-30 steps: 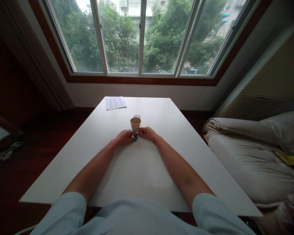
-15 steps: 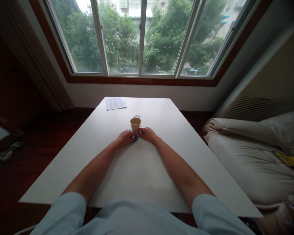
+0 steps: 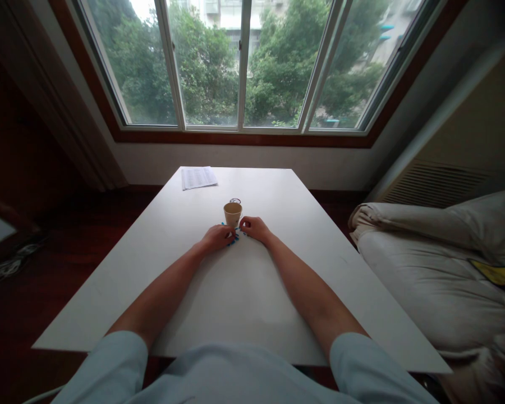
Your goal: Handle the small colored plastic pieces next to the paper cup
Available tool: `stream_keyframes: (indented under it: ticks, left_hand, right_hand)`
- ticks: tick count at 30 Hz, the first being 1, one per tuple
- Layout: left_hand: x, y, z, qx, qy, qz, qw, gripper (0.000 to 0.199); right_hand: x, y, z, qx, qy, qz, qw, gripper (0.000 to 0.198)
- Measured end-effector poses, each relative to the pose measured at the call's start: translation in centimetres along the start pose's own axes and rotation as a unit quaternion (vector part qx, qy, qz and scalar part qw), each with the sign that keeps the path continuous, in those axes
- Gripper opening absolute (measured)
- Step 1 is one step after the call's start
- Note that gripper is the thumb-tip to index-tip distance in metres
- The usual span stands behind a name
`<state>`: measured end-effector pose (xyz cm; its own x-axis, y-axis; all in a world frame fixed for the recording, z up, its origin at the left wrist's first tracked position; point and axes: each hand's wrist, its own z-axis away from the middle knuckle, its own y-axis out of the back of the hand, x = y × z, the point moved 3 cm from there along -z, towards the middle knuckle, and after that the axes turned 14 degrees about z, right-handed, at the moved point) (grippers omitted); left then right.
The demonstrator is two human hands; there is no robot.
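Observation:
A beige cup point(image 3: 233, 210) stands upright around the middle of the table, its mouth facing up. Several small blue pieces point(image 3: 234, 241) lie on the table by its base, too small to name. My left hand point(image 3: 217, 237) rests at the cup's near left side, fingers closed over or beside the blue pieces; what they hold, if anything, is hidden. At the near right of the cup, my right hand point(image 3: 253, 228) has thumb and fingertips pinched together. Whatever is between those fingertips is too small to make out.
The white table point(image 3: 244, 303) carries printed papers point(image 3: 198, 178) at its far left and a thin dark loop point(image 3: 235, 200) just behind the cup. A padded beige sofa point(image 3: 425, 269) stands to the right. Beyond the far edge is a window point(image 3: 240, 67).
My right hand has shifted slightly right and away from my left hand, opening a small gap where blue pieces show. The left hand and the cup have hardly moved.

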<state>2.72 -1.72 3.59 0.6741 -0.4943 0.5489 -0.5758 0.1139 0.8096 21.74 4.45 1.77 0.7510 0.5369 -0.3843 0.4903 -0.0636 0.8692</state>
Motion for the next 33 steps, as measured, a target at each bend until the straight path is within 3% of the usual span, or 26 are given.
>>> stream_keyframes:
  ticks: [7,17,21,26,33]
  left_hand:
    - [0.1,0.0,0.0,0.014,0.004,0.01,1.0,0.019]
    - [-0.9,0.2,-0.1,0.102,-0.016,0.073,0.992,0.019]
    - [-1.3,0.5,0.0,0.136,-0.016,0.093,0.986,0.018]
    - [-1.3,0.6,0.0,0.163,-0.018,0.112,0.98,0.016]
    - [-0.6,1.7,0.0,0.224,-0.008,0.163,0.961,0.018]
  right_hand:
    - [1.0,0.5,-0.2,0.084,-0.067,-0.084,0.991,0.024]
    - [0.0,1.6,-1.3,0.196,-0.155,-0.242,0.938,0.039]
    - [-1.3,1.9,-1.9,0.212,-0.143,-0.286,0.924,0.039]
    - [-2.4,1.8,-2.5,0.197,-0.117,-0.283,0.932,0.036]
    - [-1.3,2.0,-2.3,0.213,-0.143,-0.252,0.933,0.042]
